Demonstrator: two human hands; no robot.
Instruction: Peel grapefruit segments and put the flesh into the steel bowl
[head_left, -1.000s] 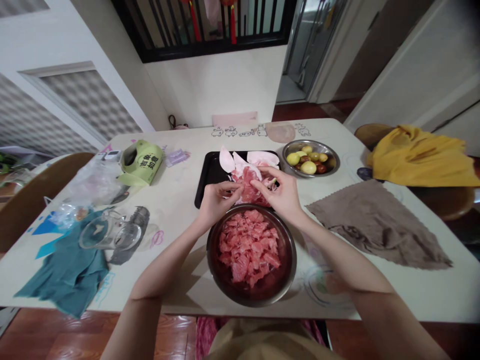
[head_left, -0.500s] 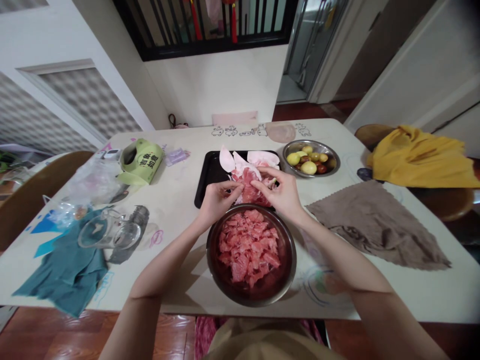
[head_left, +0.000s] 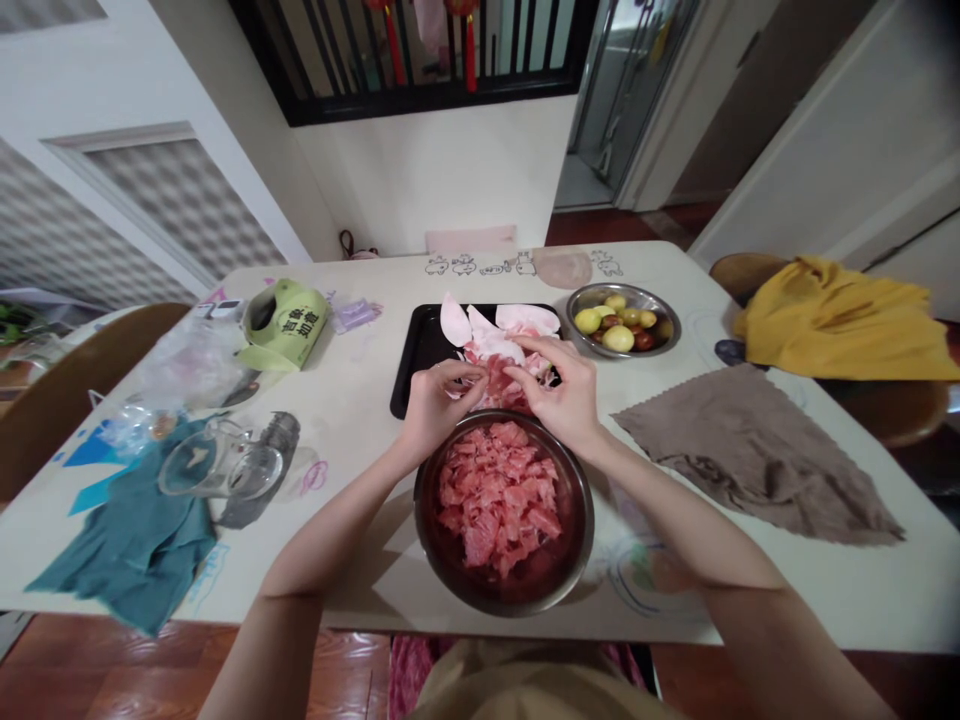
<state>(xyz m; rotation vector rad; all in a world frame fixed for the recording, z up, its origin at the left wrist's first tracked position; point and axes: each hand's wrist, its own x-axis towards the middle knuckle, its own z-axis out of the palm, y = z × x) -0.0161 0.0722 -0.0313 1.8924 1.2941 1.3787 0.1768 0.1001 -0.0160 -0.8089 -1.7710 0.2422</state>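
Between both hands, just past the bowl's far rim, is a piece of red pomelo (head_left: pixel 498 384). My left hand (head_left: pixel 441 400) pinches it from the left with thumb and fingertips. From the right, my right hand (head_left: pixel 564 388) grips the same piece, thumb and fingers closed on it. Below them stands a steel bowl (head_left: pixel 574 545) heaped with torn pomelo flesh (head_left: pixel 499 495). Behind, a black tray (head_left: pixel 424 350) bears white-pink peel (head_left: pixel 528 318) and pithy scraps, partly hidden by my hands.
A steel bowl of small yellow-green and brown-red fruits (head_left: pixel 618 340) stands back right. A brown cloth (head_left: pixel 757 450) lies to the right. On the left are a glass pitcher (head_left: pixel 196 462), a teal cloth (head_left: pixel 142 550), a green paper bag (head_left: pixel 289 325) and clear plastic (head_left: pixel 187 360).
Both hands have dipped slightly, and the pomelo piece they hold now sits lower and flatter near the bowl's rim. The bowl and tray stay in place.
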